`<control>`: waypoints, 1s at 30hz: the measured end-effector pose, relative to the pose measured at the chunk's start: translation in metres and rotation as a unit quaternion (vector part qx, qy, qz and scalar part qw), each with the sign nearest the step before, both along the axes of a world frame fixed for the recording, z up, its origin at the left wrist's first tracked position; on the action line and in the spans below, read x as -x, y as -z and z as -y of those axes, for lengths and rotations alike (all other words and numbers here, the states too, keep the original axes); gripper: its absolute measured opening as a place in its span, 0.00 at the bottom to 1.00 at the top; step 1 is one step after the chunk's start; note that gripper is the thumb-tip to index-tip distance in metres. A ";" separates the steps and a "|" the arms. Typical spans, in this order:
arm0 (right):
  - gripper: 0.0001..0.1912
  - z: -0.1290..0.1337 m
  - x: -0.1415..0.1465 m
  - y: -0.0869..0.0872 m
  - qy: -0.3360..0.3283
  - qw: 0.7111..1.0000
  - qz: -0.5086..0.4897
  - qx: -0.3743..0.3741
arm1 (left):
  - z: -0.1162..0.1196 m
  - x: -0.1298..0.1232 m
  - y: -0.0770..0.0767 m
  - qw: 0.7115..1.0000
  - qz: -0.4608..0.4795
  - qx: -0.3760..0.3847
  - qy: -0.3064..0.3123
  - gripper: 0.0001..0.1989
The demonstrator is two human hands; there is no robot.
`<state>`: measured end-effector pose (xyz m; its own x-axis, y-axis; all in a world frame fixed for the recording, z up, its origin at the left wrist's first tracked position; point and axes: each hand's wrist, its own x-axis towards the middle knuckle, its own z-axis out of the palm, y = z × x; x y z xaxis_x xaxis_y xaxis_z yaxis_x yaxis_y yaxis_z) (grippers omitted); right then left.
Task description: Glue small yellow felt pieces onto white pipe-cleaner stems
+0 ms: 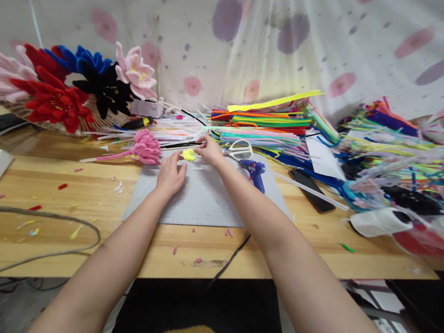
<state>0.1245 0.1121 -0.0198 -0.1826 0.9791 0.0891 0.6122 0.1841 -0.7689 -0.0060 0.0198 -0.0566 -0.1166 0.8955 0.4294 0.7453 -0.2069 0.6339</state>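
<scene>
My left hand (171,174) rests over the left part of a grey cutting mat (206,212), its fingers apart and holding nothing visible. Just beyond its fingertips lie small yellow pieces (189,155). At the mat's back edge, the fingers of my right hand (210,151) are pinched at the ends of thin black pipe cleaners (178,144). A pink fuzzy flower (146,148) with a wrapped stem lies left of my left hand. To the right of my right hand are white-handled scissors (240,150) and a blue glue gun (255,173).
Bundles of coloured pipe cleaners (265,121) are heaped along the back and right. Finished fuzzy flowers (57,97) stand at the back left. A phone (313,191) lies right of the mat. A grey cable (47,214) loops at the left, among scattered scraps (62,186).
</scene>
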 end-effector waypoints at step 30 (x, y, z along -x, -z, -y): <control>0.19 0.063 -0.044 0.017 -0.066 0.980 0.131 -0.137 | -0.014 -0.026 0.000 0.997 -0.052 0.053 0.039 0.18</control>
<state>0.1687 0.0487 -0.0367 -0.3578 0.8916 0.2775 0.7392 0.4520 -0.4993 0.0197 0.0339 -0.0567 -0.0052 0.9409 0.3386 0.7922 -0.2027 0.5756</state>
